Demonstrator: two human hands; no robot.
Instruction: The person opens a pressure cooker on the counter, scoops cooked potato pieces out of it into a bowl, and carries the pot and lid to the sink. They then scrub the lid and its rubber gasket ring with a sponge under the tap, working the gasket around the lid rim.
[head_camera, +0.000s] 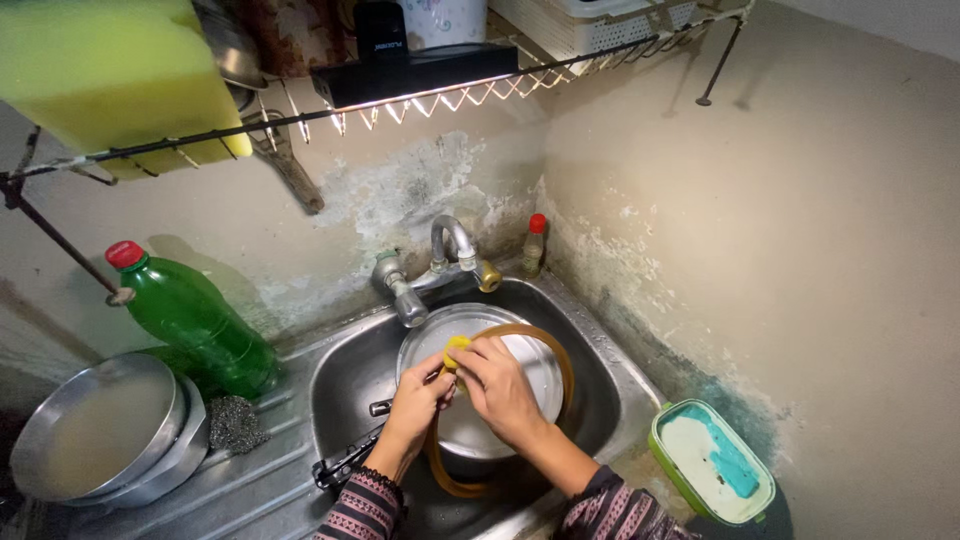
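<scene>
— What packaging do you log, and where?

— I note one green plastic bottle (197, 322) with a red cap, leaning at the wall left of the sink (345, 375). One small bottle (535, 245), also red-capped, stands in the corner behind the tap (440, 262). One green-rimmed tub (712, 462) sits on the surface at far right, open, pale inside with a turquoise piece lying in it. Labels too small for me to tell.

— Hands?

— Two, both over the basin. My left hand (420, 400) is curled on the edge of a round metal plate (480, 385), fingertips beside a small yellow sponge (456, 349). My right hand (500, 385) is pressed onto the plate, fingers closed on that sponge. A tan ring (562, 365) loops around the plate, which lies in the sink under the tap.

— Other counts?

— Stacked metal bowls (105, 430) at lower left, at least two; one steel scourer (236, 423) between them and the basin. A dark utensil (345, 462) lies across the sink's near rim.

— Anything crowding overhead?

— One wire rack (420, 105) spans the wall, carrying a big yellow-green block (115, 75), a black box (415, 65) and a white basket (590, 25). A tool (290, 165) hangs beneath it.
</scene>
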